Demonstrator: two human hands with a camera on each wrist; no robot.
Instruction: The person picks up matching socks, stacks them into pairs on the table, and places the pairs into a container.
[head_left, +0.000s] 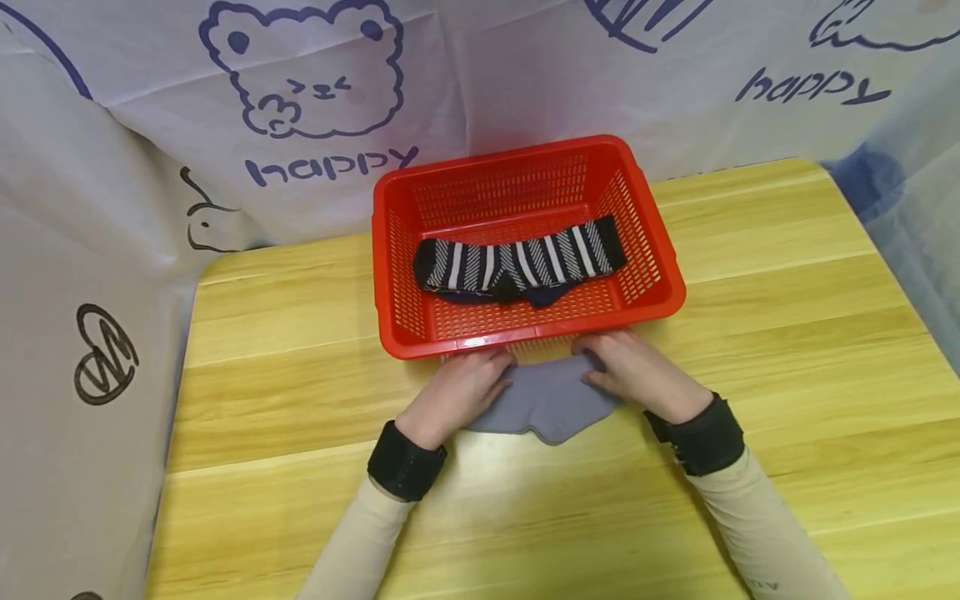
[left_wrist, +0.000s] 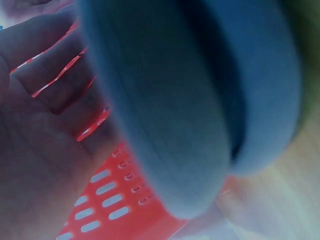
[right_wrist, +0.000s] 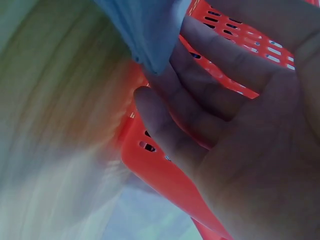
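Both hands hold a pair of grey socks (head_left: 551, 400) stretched sideways just in front of a red basket (head_left: 528, 335). My left hand (head_left: 461, 387) grips the left end; in the left wrist view, two rounded layers of the socks (left_wrist: 160, 110) hang beside its palm (left_wrist: 40, 150). My right hand (head_left: 630, 367) pinches the right end, and a corner of the socks (right_wrist: 152, 35) shows by its fingers (right_wrist: 170, 135) in the right wrist view. Some fingertips are hidden behind the cloth. Inside the basket lie black-and-white striped socks (head_left: 525, 258), over dark blue fabric (head_left: 546, 295).
A wooden table (head_left: 795, 350) with a rounded far corner carries the basket. White cloth (head_left: 510, 83) with blue drawings hangs behind its far edge, and more cloth (head_left: 67, 250) covers the left side.
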